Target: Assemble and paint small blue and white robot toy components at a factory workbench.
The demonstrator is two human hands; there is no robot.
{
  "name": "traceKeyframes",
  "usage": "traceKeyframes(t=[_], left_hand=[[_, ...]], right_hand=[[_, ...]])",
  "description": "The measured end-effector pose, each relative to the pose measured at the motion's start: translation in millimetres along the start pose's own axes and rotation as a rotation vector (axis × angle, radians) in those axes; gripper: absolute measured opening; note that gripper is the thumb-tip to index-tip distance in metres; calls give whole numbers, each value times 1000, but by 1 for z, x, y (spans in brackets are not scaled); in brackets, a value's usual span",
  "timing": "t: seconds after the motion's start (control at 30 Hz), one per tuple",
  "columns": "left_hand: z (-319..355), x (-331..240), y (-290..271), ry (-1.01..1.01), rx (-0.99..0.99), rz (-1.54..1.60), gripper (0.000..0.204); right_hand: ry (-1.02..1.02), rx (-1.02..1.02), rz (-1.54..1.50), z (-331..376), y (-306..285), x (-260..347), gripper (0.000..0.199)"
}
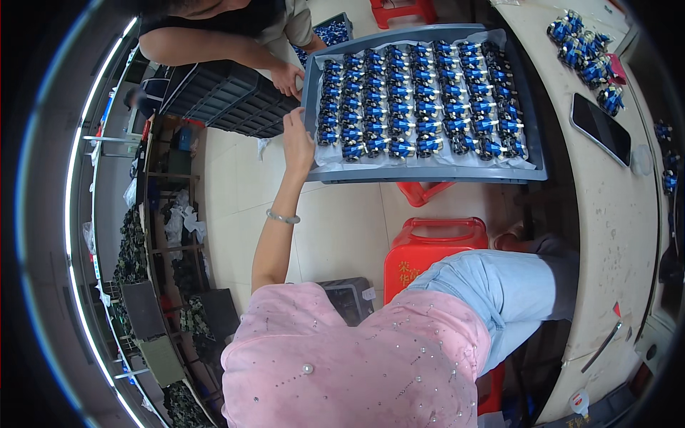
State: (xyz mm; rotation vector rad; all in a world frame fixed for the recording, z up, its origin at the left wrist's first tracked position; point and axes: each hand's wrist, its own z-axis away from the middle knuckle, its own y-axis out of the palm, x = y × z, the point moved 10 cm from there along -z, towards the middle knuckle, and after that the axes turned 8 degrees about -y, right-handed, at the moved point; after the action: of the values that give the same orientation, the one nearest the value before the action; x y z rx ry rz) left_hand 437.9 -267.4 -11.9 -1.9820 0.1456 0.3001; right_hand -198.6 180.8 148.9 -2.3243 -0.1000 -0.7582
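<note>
My left hand (298, 146) is at the near left corner of a large grey-blue plastic tray (428, 173), its fingers bent against the side rim. Rows of small blue, black and cream toy-like pieces (399, 107) fill the tray, lying on white sheet lining. My right hand does not show in the picture. Another person's hand (287, 78) is close to the same left side of the tray, a little farther away than mine.
Dark stacked crates (228, 96) stand left of the tray, beside the co-worker. A red stool (435, 250) is below it. On the right, a worktable (606, 214) bears a phone (601, 128) and a pile of similar blue pieces (581, 50). Shelves (171, 175) line the left.
</note>
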Motion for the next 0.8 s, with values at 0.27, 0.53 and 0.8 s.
traceKeyframes(t=[0.27, 0.53, 0.8], left_hand=[[89, -173, 22, 181, 153, 473, 33], [203, -322, 21, 282, 522, 972, 29], [241, -344, 29, 369, 803, 1017, 27]], right_hand=[[-23, 64, 69, 16, -4, 15, 43], [-69, 182, 15, 18, 24, 24, 44], [-79, 270, -38, 21, 43, 22, 44]])
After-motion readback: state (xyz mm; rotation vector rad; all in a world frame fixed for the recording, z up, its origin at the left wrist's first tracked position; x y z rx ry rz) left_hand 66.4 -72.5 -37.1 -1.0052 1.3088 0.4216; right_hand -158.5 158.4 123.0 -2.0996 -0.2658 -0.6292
